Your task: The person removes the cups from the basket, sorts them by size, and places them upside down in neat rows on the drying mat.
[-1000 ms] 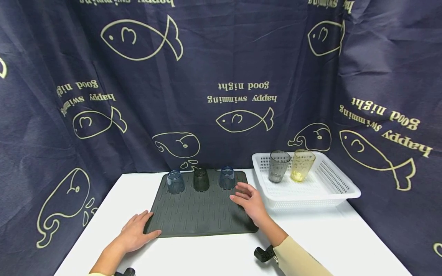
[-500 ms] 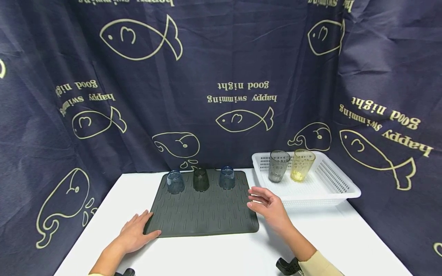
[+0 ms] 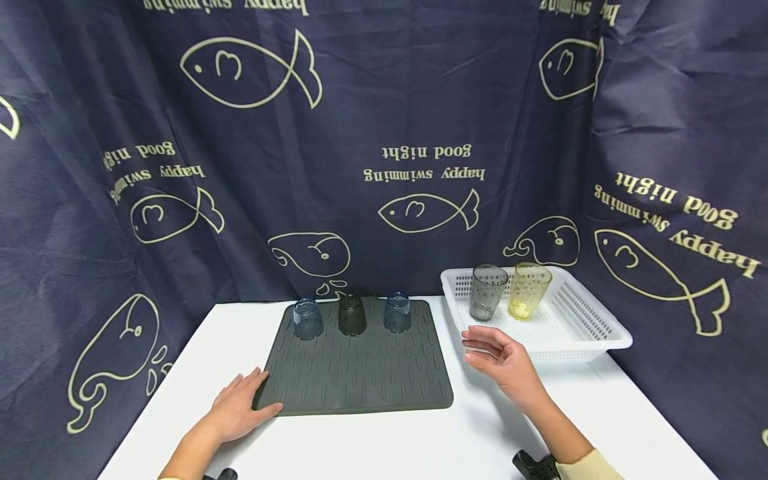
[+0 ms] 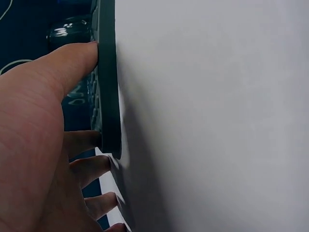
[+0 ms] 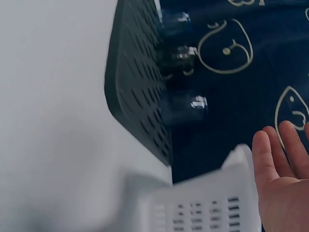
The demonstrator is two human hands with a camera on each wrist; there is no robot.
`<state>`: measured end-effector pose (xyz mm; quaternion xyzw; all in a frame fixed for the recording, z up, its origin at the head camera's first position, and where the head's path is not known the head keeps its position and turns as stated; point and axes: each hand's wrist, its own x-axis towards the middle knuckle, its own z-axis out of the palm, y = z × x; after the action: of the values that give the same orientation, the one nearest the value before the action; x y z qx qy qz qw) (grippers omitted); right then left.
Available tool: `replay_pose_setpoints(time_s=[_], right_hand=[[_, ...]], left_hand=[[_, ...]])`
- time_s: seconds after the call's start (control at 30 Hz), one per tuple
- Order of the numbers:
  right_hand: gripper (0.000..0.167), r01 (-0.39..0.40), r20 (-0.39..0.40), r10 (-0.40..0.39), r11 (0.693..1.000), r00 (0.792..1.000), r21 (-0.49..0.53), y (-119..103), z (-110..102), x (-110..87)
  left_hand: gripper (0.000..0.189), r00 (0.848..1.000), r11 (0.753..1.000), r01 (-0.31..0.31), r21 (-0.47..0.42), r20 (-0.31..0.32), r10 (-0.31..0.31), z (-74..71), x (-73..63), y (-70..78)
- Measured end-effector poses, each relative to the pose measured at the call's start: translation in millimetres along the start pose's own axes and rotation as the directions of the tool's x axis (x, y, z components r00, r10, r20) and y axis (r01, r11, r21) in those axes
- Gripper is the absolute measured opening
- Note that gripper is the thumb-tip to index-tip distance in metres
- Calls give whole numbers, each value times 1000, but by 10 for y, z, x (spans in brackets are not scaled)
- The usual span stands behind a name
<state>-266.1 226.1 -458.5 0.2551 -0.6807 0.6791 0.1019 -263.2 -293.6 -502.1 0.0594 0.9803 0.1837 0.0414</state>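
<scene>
In the head view a dark grey ribbed mat (image 3: 360,380) lies on the white table. Along its far edge stand a blue glass (image 3: 308,320), a dark grey glass (image 3: 351,316) and another blue glass (image 3: 397,313), all upside down. My left hand (image 3: 234,410) rests at the mat's near left corner, its thumb touching the edge, fingers spread. Loosely bent and holding nothing, my right hand (image 3: 501,363) hovers near the front left of a white basket (image 3: 576,345). Inside the basket a grey glass (image 3: 487,293) and a yellow glass (image 3: 529,291) stand upright.
A navy curtain (image 3: 336,147) with fish drawings hangs behind and beside the white table (image 3: 360,447). The basket's slotted wall (image 5: 207,212) rises close to the right hand in the right wrist view.
The right hand has moved rightward, away from the right-hand blue glass and past the mat's edge to the basket's front. My left hand has stayed at the mat's corner.
</scene>
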Motion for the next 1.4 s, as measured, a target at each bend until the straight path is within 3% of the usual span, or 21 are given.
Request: replay_pose_setpoints(time_s=[0.63, 0.93, 1.13, 1.4], right_hand=[[44, 1, -176, -39, 978, 984, -210, -180, -662, 98], [45, -88, -254, -19, 912, 967, -400, -202, -997, 263], [48, -153, -297, 10, 873, 955, -464, -182, -1200, 398], [43, -175, -338, -9, 843, 941, -509, -203, -1411, 637]], left_hand=[[91, 1000, 1000, -12, -21, -14, 12, 17, -18, -10], [90, 1000, 1000, -8, -24, -13, 8, -2, -17, 0], [91, 1000, 1000, -8, -13, -16, 8, 16, 0, -25], [90, 1000, 1000, -11, -18, -28, 10, 25, -2, -20]])
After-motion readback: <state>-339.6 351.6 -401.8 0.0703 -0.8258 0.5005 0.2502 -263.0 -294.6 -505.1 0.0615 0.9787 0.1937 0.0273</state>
